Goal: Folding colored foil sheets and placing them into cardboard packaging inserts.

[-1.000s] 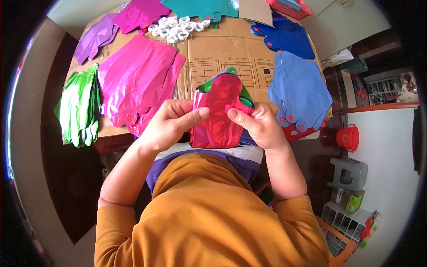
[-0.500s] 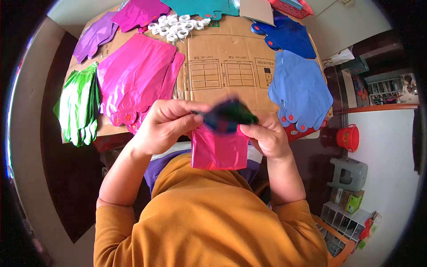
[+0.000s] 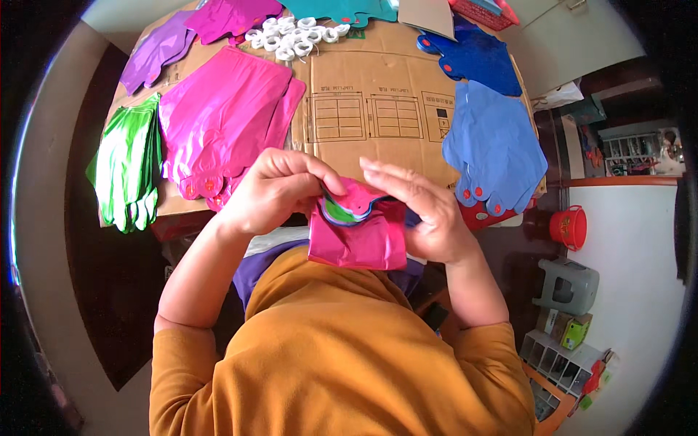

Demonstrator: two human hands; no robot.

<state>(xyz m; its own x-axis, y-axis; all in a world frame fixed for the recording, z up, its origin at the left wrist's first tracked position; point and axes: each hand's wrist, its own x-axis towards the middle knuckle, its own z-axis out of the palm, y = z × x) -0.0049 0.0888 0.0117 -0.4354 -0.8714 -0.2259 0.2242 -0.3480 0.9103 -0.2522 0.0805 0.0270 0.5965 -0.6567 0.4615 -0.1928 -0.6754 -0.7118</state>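
Observation:
In front of my body I hold a folded stack of shiny foil sheets point(image 3: 356, 247) that look like flat, uninflated balloons. Its outside is pink; at the folded-over top, blue and green layers curl out beneath a pink end with a small red mark. My left hand point(image 3: 280, 190) is closed, pinching the stack's upper left edge between thumb and fingers. At the right side of the stack is my right hand point(image 3: 429, 214), its fingers stretched out together over the top edge and its thumb partly hidden.
On the cardboard-covered table point(image 3: 371, 69) lie green foil pieces point(image 3: 127, 163), pink ones point(image 3: 222, 120), purple ones point(image 3: 156, 54), light blue ones point(image 3: 494, 145) and dark blue ones point(image 3: 483, 62). Several white ribbon rolls point(image 3: 287, 40) sit at the back. A red bucket point(image 3: 568, 227) and a grey stool point(image 3: 571, 285) stand right.
The dark, blurred top end of the stack has folded down, now showing pink, blue and green layers. My right hand has gone from a pinch to stretched fingers.

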